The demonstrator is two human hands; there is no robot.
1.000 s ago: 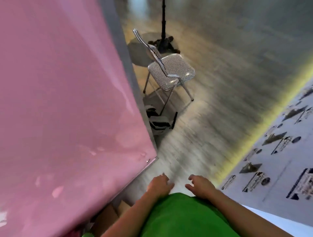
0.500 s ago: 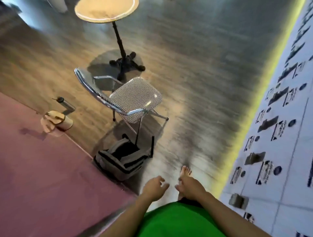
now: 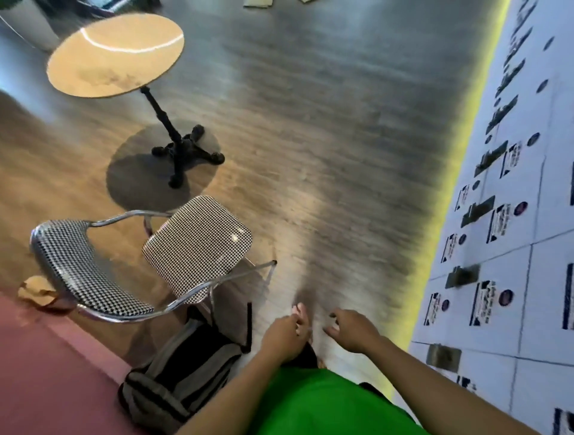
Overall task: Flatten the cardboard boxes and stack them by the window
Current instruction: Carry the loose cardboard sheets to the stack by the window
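The printed labels on the white wall panels (image 3: pixel 525 248) are too blurred for reading. The left hand (image 3: pixel 284 337) and the right hand (image 3: pixel 352 329) are hanging near each other, fingers loosely curled, holding nothing. Flat pale cardboard pieces (image 3: pixel 258 2) are lying far beyond the round wooden table (image 3: pixel 115 54).
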